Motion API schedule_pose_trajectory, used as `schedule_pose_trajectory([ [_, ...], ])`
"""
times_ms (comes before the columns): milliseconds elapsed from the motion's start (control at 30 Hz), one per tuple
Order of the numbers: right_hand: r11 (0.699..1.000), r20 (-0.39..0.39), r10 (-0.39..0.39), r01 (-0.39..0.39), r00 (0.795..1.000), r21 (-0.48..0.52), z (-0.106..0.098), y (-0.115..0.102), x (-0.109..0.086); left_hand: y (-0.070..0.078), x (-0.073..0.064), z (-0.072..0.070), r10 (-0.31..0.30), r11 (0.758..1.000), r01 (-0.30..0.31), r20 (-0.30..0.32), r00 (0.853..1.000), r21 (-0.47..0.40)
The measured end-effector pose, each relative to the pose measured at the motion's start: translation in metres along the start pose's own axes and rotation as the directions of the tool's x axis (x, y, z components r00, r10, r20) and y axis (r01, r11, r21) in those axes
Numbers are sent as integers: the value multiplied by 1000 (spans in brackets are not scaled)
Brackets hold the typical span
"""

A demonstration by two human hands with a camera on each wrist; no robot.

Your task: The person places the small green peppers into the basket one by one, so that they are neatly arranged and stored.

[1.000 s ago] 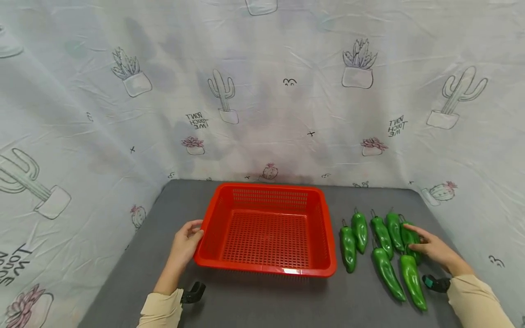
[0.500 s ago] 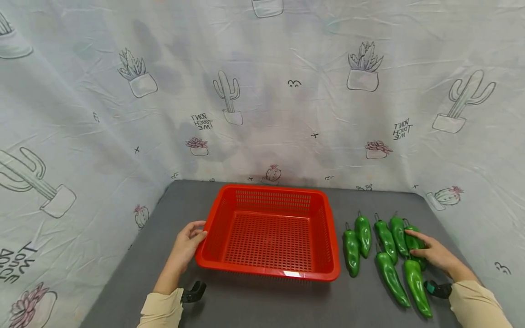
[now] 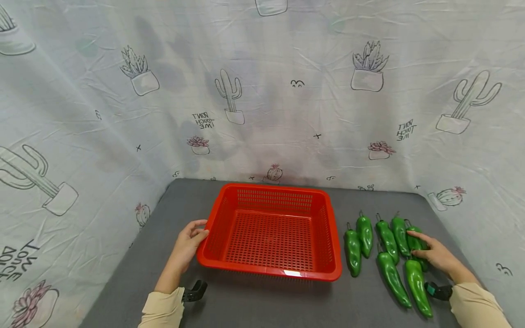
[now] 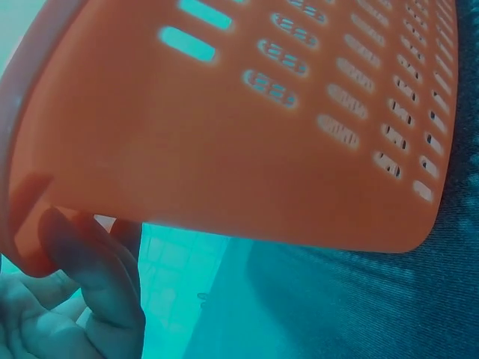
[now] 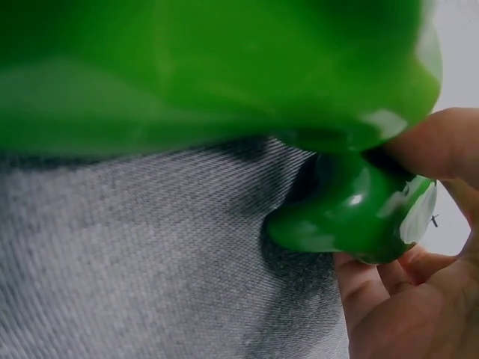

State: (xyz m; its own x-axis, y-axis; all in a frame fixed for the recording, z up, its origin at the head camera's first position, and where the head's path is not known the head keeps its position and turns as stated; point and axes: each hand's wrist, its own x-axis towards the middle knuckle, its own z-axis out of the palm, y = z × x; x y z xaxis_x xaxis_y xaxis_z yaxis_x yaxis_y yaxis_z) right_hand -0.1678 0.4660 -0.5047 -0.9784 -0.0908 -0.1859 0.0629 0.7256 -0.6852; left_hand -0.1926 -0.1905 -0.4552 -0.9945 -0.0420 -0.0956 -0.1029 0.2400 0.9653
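Observation:
At the left side of a red perforated plastic basket (image 3: 268,269), my left hand (image 3: 185,243) holds the rim between thumb and fingers. The left wrist view shows the basket's slotted side wall (image 4: 150,149) close up, with curled fingers (image 4: 105,284) under its rim. On the right, my right hand (image 3: 439,255) has its thumb and fingers around a green chili pepper (image 3: 415,245), which lies on the table; the hand covers part of it. A nearer, larger-looking pepper (image 5: 209,75) fills the top of the right wrist view, in front of the gripped pepper (image 5: 352,209).
Several other green peppers lie right of the basket, among them a long one (image 3: 393,279), a lighter one (image 3: 417,287) and one nearest the basket (image 3: 352,253). The grey table (image 3: 262,303) is backed by a white cloth (image 3: 262,105) with cactus prints.
The head view has shifted slightly, so the scene sits a little farther right. Both hands stay at the same basket rim and the same pepper.

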Motion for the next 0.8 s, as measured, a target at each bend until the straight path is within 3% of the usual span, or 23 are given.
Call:
schedule_pose_trajectory([
  [267, 1000, -64, 21, -21, 998, -8, 1, 2, -4, 0, -1, -1, 3, 1000, -3, 24, 1000, -6],
  [600, 991, -87, 131, -133, 988, -15, -4, 4, -15, -3, -1, -2, -6, 1000, 7, 30, 1000, -13],
  [800, 993, -181, 116, -120, 977, -13, -4, 1, -24, -3, 1, -3, -6, 1000, 6, 36, 999, -13],
])
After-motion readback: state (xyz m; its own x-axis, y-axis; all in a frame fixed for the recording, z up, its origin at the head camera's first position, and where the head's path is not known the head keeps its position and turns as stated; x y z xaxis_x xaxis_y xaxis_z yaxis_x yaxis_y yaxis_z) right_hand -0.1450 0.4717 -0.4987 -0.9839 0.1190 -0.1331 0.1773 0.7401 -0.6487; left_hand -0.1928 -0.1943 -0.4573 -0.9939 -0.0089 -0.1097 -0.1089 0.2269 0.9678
